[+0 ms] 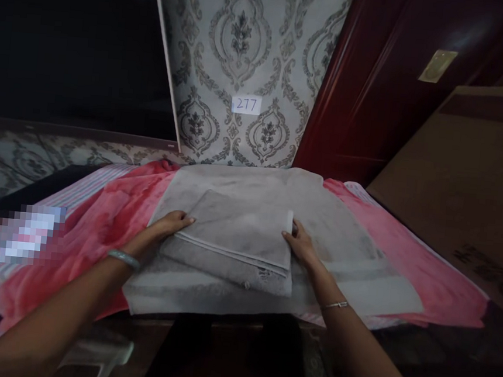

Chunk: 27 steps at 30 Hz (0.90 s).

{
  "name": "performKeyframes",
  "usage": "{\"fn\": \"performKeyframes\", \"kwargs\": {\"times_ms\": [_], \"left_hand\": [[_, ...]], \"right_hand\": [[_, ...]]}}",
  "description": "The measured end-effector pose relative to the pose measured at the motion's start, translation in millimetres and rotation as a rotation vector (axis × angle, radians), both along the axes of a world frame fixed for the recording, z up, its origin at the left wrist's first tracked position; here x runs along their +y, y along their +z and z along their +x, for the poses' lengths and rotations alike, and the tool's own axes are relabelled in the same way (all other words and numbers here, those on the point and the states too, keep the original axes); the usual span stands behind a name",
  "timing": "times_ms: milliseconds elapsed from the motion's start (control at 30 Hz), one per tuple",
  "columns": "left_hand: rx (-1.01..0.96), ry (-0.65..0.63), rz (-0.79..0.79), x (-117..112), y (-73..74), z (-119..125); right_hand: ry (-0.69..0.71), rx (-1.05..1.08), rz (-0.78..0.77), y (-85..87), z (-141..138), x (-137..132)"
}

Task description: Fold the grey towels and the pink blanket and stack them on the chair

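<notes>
A folded grey towel (239, 225) lies in layers at the middle, its front layers slightly askew and a small pattern showing near the lower right corner. My left hand (175, 223) pinches its left edge, thumb on top. At the right edge, my right hand (298, 241) grips the towel between thumb and fingers; some of those fingers are hidden behind the cloth. Beneath the towel a larger light grey cloth (344, 232) is spread out flat.
Pink-red plush fabric (98, 228) and a striped cloth (79, 188) cover the surface under the grey cloth. A blurred-out item (29, 233) sits at left. A cardboard box (467, 190) stands at right. Behind are a dark screen (70, 49) and a paper label "277" (246, 104).
</notes>
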State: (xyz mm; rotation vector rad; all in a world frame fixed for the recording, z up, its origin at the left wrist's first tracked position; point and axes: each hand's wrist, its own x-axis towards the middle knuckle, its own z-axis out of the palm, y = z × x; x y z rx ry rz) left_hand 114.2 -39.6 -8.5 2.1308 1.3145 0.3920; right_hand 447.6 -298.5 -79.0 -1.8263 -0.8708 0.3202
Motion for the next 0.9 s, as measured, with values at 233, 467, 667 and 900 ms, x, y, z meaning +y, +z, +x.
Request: {"fn": "performKeyframes", "kwargs": {"times_ms": [233, 467, 667, 900], "left_hand": [[0.217, -0.305, 0.544, -22, 33.1, 69], [0.343, -0.486, 0.502, -30, -12.3, 102], [0.329, -0.469, 0.51, -24, -25.6, 97], [0.256, -0.449, 0.558, -32, -22.7, 93]], "right_hand": [[0.027, -0.607, -0.273, 60.4, -61, 45], [0.184, -0.69, -0.62, 43.4, -106, 50], [0.185, -0.704, -0.638, 37.2, -104, 47], [0.219, -0.701, -0.682, 45.8, -103, 44]]}}
